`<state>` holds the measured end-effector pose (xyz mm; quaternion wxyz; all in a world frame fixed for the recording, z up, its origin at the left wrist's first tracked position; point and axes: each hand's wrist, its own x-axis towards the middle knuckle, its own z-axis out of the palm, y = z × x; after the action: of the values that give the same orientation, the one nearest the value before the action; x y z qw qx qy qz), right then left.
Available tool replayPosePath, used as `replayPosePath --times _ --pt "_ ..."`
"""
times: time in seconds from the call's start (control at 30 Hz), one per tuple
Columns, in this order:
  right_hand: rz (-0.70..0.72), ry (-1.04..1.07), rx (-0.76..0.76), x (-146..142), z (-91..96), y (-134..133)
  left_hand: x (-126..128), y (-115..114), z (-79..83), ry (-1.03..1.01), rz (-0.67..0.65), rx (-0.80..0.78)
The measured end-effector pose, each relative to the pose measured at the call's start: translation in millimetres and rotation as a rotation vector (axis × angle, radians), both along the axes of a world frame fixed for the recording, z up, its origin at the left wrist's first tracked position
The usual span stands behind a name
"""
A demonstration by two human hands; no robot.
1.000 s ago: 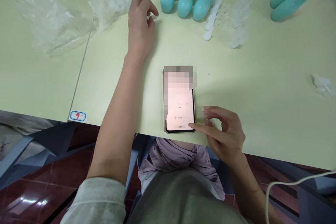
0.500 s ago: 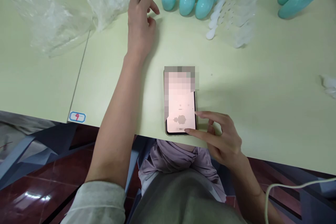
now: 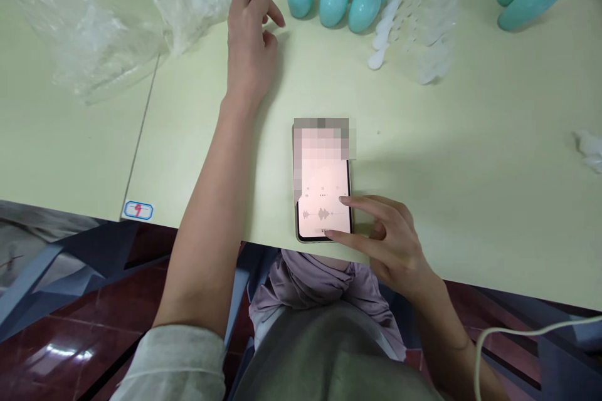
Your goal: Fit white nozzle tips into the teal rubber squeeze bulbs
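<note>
A smartphone [image 3: 324, 175] lies face up near the table's front edge, its lit pinkish screen showing a grey waveform low down and its upper part pixelated. My right hand [image 3: 392, 241] is over its lower right corner, thumb on the bottom of the screen and index finger over the right side, holding nothing. Resting on the table further up, my left hand [image 3: 251, 31] is loosely curled, with a gap between index finger and thumb and nothing in it. Just right of it stand several glossy turquoise bulb-shaped pieces [image 3: 335, 3] with open round necks.
Crumpled clear plastic bags [image 3: 188, 0] lie at the upper left. White teardrop-shaped pieces [image 3: 383, 37] and translucent scraps [image 3: 437, 44] are right of the turquoise pieces. More long turquoise pieces [image 3: 531, 9] lie at the upper right. A pale cable [image 3: 527, 331] crosses the lower right.
My right index finger has moved left from the phone's edge onto the screen, and the thumb has shifted slightly left. The waveform on the screen differs. My left hand stays put.
</note>
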<state>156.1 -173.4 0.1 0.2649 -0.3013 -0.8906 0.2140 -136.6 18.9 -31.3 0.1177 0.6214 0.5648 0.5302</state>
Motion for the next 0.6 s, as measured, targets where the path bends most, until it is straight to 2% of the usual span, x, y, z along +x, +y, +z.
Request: replayPosePath --times 0.2,0.3,0.6 --pt "-0.18 0.08 -0.007 2.2 2.2 -0.3 0.9 0.6 0.6 -0.031 -0.017 0.006" --pt "-0.189 0.08 -0.015 1.6 2.0 1.2 1.9 0.2 1.8 -0.025 0.004 -0.04" --pt "-0.179 0.053 -0.045 2.0 0.3 3.0 0.8 1.1 -1.0 -0.047 -0.04 -0.03"
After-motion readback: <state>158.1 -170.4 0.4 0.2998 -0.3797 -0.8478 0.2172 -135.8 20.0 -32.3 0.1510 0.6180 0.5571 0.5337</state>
